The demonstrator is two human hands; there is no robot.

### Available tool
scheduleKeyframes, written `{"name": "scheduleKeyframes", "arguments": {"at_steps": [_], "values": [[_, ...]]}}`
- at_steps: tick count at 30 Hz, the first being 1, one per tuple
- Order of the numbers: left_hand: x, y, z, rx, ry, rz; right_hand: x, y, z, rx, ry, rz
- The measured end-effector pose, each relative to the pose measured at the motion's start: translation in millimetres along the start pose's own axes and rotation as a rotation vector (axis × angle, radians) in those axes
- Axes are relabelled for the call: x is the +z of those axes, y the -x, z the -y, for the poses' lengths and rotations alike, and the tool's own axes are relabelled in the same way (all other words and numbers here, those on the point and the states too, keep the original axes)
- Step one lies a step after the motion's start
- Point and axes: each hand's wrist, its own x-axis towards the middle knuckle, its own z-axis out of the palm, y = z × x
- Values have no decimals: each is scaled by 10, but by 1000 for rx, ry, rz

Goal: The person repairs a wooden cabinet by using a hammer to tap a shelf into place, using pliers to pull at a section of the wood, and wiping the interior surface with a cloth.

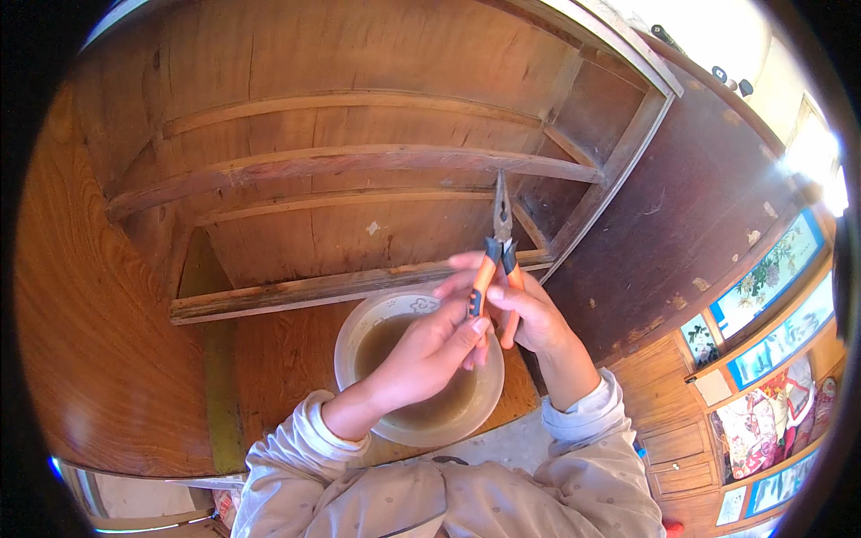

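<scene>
Long-nose pliers (pixel 501 220) with orange and black handles point upward, their tip near a wooden rail (pixel 377 161) of the cabinet frame. My left hand (pixel 435 350) is closed on the left handle, thumb against it. My right hand (pixel 531 318) holds the other handle, with some fingers hidden behind the pliers and the left hand. Below both hands a white bowl (pixel 354 327) with a patterned inner rim holds murky brownish water (pixel 386 341).
An open wooden cabinet (pixel 269 63) with several rails surrounds the work. A dark, scuffed panel (pixel 646 224) stands to the right. Beyond it are wooden furniture (pixel 682 448) with picture panels and colourful cloth (pixel 753 430), and a bright window (pixel 821 152).
</scene>
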Motion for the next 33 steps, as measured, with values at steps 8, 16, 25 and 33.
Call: {"name": "scheduleKeyframes", "arguments": {"at_steps": [8, 16, 25, 33], "values": [[324, -501, 213, 382, -854, -273, -254, 10, -127, -54, 458, -523], [106, -230, 253, 504, -850, -165, -770, -111, 383, 95, 994, -607], [-99, 238, 564, 383, -811, -129, -472, -520, 751, 218, 1779, -607], [-231, 412, 538, 382, -806, -164, -423, -589, 711, 179, 1957, -652]]}}
